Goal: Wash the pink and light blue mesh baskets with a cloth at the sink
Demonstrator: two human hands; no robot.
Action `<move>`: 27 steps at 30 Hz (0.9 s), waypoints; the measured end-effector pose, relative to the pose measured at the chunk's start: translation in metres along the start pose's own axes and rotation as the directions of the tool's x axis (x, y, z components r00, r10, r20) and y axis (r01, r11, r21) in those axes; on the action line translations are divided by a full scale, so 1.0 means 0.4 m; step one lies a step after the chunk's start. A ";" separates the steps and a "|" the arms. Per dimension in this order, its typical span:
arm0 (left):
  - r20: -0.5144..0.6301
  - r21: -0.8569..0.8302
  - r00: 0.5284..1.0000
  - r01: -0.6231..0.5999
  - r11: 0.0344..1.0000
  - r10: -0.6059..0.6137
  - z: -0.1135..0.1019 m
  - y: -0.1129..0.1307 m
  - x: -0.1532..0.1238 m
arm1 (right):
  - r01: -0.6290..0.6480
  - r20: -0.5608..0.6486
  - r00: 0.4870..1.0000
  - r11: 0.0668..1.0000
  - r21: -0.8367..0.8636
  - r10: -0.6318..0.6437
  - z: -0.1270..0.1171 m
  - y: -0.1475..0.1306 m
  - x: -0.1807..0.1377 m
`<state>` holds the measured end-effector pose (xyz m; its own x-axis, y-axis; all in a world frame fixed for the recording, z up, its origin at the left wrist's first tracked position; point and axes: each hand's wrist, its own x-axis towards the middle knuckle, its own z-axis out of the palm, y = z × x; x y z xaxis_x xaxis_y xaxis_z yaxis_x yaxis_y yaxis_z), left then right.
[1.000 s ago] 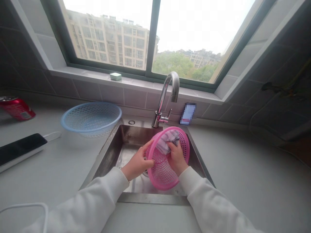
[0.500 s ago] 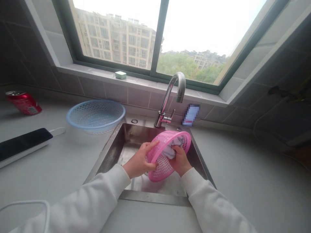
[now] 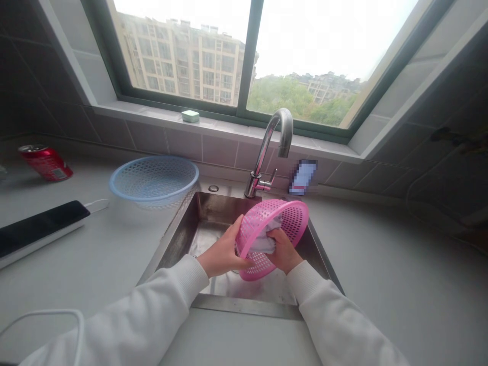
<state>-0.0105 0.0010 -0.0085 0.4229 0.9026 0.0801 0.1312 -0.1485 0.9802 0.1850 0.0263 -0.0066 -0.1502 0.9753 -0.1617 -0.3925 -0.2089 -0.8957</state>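
Over the steel sink (image 3: pixel 213 216), a pink plastic basket (image 3: pixel 295 223) with a holed wall is tipped on its side, its opening toward me. My left hand (image 3: pixel 224 249) grips its left rim, thumb on the near side and fingers behind the wall. Inside the basket, my right hand (image 3: pixel 284 251) is closed on a pale cloth (image 3: pixel 263 245), which presses against the inner wall. The basket hides part of the sink floor and some of my left fingers.
The tap (image 3: pixel 284 132) arches behind the basket. A blue basket (image 3: pixel 154 178) stands on the left counter near a red can (image 3: pixel 48 165) and a dark-screened device (image 3: pixel 41 226) with a white cable. A phone (image 3: pixel 304 178) leans at the wall; a green-white sponge (image 3: pixel 190 116) lies on the sill.
The pink basket has turned slightly and shifted a little right and up in view. My right hand and the cloth have moved along the inner wall. My left hand keeps its hold.
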 end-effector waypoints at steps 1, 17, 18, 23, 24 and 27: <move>-0.013 0.006 0.999 -0.029 1.000 0.029 0.000 -0.002 -0.001 | -0.010 0.041 0.999 0.999 -0.037 0.012 0.008 0.006 -0.005; -0.064 0.310 0.972 -0.195 0.931 0.225 -0.002 0.008 0.000 | -0.015 -0.007 1.000 0.998 0.067 0.016 0.004 0.006 -0.008; -0.058 0.303 0.970 -0.209 0.930 0.237 -0.001 0.009 -0.002 | -0.022 0.044 0.999 0.999 0.042 0.020 0.007 0.006 -0.011; -0.004 0.306 0.959 -0.270 0.913 0.285 0.000 0.012 -0.007 | 0.096 0.167 0.984 0.979 -0.182 -0.065 0.008 0.015 -0.019; 0.008 0.322 0.960 -0.268 0.908 0.280 0.000 0.013 -0.007 | 0.097 0.154 0.986 0.981 -0.166 -0.071 0.002 0.016 -0.019; 0.003 0.371 0.960 -0.260 0.892 0.279 -0.001 0.014 -0.003 | 0.023 0.123 0.992 0.999 -0.041 -0.018 -0.016 0.013 -0.020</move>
<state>-0.0106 -0.0009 -0.0030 0.4449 0.8243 0.3502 0.3393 -0.5170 0.7859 0.1898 0.0178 -0.0126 -0.2533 0.9629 -0.0933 -0.3584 -0.1830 -0.9154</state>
